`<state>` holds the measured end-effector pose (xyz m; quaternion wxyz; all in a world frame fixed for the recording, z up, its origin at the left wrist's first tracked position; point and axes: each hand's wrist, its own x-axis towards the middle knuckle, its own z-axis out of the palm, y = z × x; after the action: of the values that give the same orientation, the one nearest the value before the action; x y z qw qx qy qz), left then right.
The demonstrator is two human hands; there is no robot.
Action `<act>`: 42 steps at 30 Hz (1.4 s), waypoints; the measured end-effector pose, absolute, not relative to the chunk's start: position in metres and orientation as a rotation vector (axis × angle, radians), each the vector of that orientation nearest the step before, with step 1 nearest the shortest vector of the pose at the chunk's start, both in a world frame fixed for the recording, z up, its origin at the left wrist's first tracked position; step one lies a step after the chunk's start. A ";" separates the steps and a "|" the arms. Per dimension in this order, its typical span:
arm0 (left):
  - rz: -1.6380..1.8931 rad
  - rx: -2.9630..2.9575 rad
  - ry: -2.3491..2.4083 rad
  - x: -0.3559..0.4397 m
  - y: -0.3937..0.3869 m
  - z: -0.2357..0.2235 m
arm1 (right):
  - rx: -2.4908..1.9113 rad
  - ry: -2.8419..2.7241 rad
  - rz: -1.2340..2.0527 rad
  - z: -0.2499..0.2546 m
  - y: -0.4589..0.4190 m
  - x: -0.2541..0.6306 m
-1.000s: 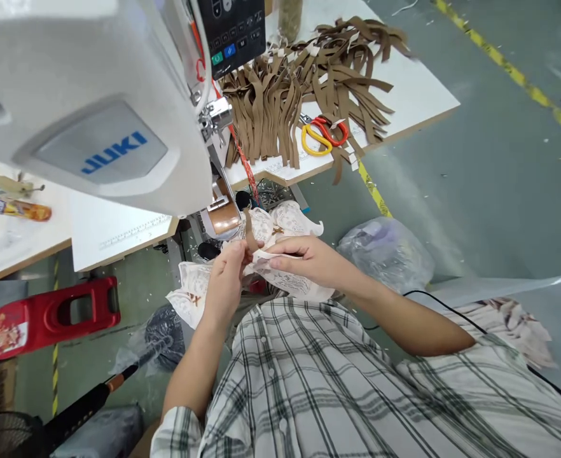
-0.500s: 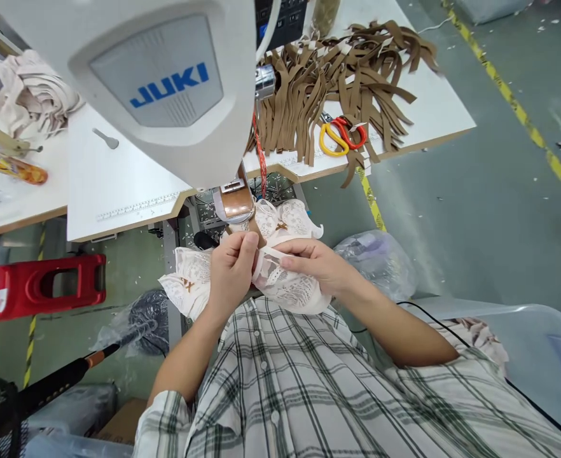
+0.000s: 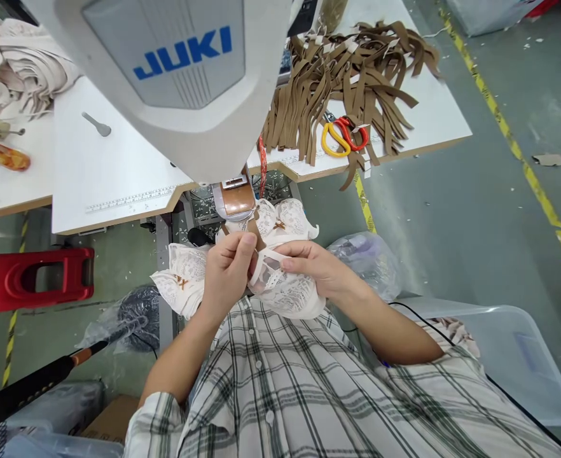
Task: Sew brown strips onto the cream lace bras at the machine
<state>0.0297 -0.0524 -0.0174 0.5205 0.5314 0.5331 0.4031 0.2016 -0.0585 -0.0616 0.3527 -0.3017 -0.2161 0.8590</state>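
White lace bras [image 3: 290,296] with small brown bows lie bunched between my body and the sewing machine's sewing bed [image 3: 236,200]. My left hand [image 3: 228,270] is closed in a pinch at the top edge of the nearest lace cup, beside a short brown strap [image 3: 256,233]; its fingertips partly hide how strap and edge meet. The white trim is pinched between the thumb and fingers of my right hand [image 3: 309,264]. Both hands hold the bra just in front of the sewing bed. The machine head [image 3: 180,83] hides the needle area.
Many brown straps [image 3: 342,89] lie heaped on the white table [image 3: 128,172], with red-and-yellow scissors [image 3: 342,137] on its front edge. Folded beige fabric [image 3: 23,67] sits at left. A red stool [image 3: 37,280], a fan pole [image 3: 46,381] and a clear plastic bin [image 3: 523,356] stand around me.
The view has shifted slightly, so the machine head looks larger and further right. Both hands keep their grip on the bra, with the trim lifted into a slightly more open loop.
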 end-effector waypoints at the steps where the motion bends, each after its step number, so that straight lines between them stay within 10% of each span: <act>1: 0.969 1.274 1.275 0.029 -0.052 -0.018 | -0.790 -0.567 2.218 -0.062 -0.058 0.201; 22: 0.882 1.233 1.148 0.008 -0.048 -0.032 | -1.106 -1.156 1.836 -0.063 -0.055 0.200; 37: 1.150 0.738 0.817 0.002 -0.053 -0.031 | -1.196 -1.859 0.401 -0.065 -0.059 0.204; 42: 1.256 0.826 0.904 0.004 -0.068 -0.035 | -1.195 -1.864 0.420 -0.065 -0.060 0.206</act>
<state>0.0036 -0.0684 -0.0346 0.6396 0.3619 0.3961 0.5505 0.2056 -0.0602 -0.0654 0.4294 -0.4790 -0.7469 0.1683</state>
